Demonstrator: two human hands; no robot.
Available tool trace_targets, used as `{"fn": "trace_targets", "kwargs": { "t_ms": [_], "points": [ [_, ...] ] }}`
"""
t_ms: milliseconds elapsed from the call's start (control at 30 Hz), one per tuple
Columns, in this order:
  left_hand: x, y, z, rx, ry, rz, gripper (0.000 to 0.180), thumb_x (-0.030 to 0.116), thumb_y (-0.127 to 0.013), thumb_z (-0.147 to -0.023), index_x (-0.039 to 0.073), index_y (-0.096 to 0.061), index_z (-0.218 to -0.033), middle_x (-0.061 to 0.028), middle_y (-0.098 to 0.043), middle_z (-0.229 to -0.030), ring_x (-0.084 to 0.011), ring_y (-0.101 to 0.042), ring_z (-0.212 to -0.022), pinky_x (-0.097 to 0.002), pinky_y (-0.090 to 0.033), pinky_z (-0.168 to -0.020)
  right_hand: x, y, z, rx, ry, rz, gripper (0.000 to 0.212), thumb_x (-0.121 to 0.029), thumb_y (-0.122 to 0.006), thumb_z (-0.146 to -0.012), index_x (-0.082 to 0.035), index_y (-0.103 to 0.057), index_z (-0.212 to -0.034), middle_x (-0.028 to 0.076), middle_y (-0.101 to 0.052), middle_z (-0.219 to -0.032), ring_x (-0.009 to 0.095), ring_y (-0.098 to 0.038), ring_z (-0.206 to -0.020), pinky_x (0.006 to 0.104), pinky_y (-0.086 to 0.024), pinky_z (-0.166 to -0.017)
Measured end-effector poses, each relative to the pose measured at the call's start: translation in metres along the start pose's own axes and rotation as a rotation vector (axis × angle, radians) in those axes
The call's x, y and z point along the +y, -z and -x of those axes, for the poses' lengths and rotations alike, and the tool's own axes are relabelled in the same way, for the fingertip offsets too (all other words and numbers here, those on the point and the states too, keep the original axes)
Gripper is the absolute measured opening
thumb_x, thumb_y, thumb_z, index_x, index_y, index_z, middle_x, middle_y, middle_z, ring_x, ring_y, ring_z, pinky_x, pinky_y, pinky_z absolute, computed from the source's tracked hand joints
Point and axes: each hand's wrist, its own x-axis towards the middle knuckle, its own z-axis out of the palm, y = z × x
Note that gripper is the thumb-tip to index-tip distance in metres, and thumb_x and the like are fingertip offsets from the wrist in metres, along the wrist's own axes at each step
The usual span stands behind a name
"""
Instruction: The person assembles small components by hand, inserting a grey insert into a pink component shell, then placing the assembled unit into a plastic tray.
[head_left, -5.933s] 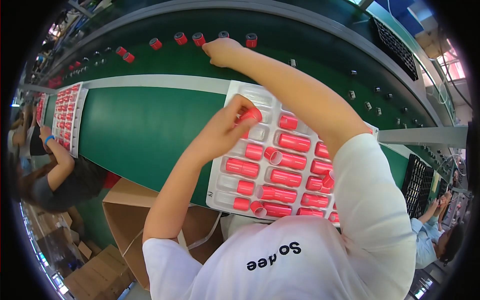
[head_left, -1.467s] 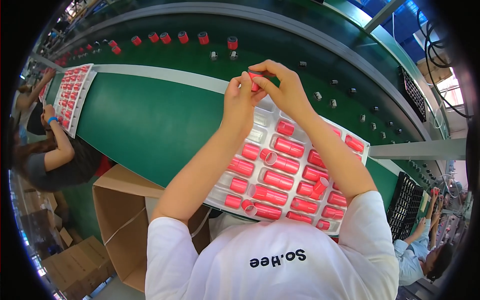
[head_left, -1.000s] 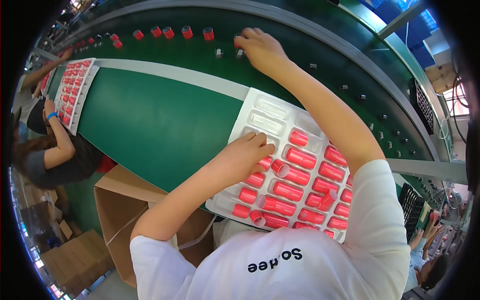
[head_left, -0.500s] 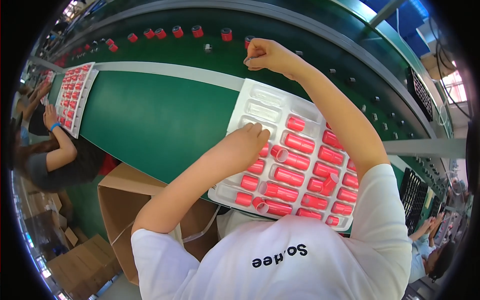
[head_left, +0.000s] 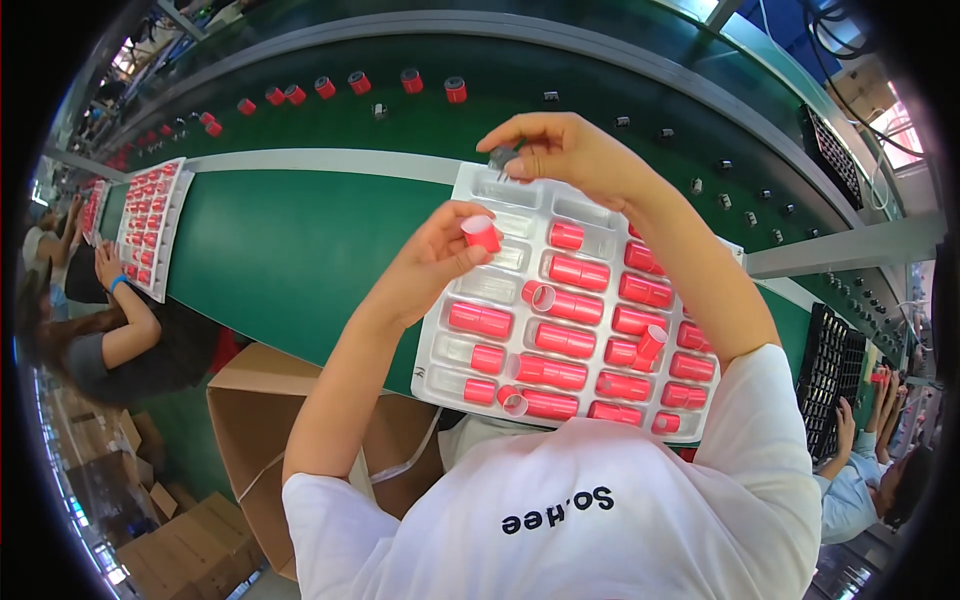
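Observation:
Pinched between the fingers of my left hand (head_left: 432, 262) is a short red plastic sleeve (head_left: 481, 234), its pale open end turned up toward my other hand. My right hand (head_left: 575, 160) grips a small dark part with thin metal pins (head_left: 502, 160), just above and to the right of the sleeve; the two are apart. Under both hands lies a white moulded tray (head_left: 432, 362) with rows of oblong pockets. Many pockets hold red sleeves (head_left: 566, 340), some lying flat, a few tilted with the open end showing. The pockets at the tray's far left corner hold none.
Along the green conveyor belt (head_left: 300, 125) behind the tray stand red-sleeved parts (head_left: 359, 82) and small bare dark parts (head_left: 725, 165). A cardboard box (head_left: 260, 400) stands below the table at left. Other people sit left and right; another filled tray (head_left: 150, 230) lies far left.
My left hand has risen from the tray with a red sleeve. My right hand has come back from the belt toward it, carrying the small dark part. Belt parts have shifted left.

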Motion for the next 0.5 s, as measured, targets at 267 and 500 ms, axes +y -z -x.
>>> {"fn": "trace_targets", "kwargs": {
  "t_ms": [267, 500],
  "points": [
    [0.004, -0.016, -0.008, 0.107, -0.139, 0.565, 0.035, 0.02, -0.062, -0.093, 0.007, -0.045, -0.12, -0.0081, -0.057, -0.115, -0.0143, -0.057, -0.108, -0.0297, -0.045, -0.1, -0.017, -0.031, 0.022, 0.217, 0.145, 0.171, 0.029, -0.008, -0.068, -0.084, -0.006, -0.066, -0.113, 0.006, -0.066, -0.099, 0.014, -0.065, -0.088, 0.0249, -0.051, -0.082],
    [0.006, -0.043, -0.027, 0.177, -0.382, 0.714, 0.034, 0.021, -0.063, -0.092, 0.008, -0.043, -0.117, -0.0069, -0.054, -0.114, -0.0137, -0.056, -0.107, -0.029, -0.045, -0.099, -0.009, -0.043, 0.032, 0.449, 0.405, 0.279, 0.026, -0.006, -0.071, -0.081, -0.004, -0.065, -0.106, 0.007, -0.062, -0.102, 0.017, -0.064, -0.091, 0.0271, -0.051, -0.083]
  ]
}}
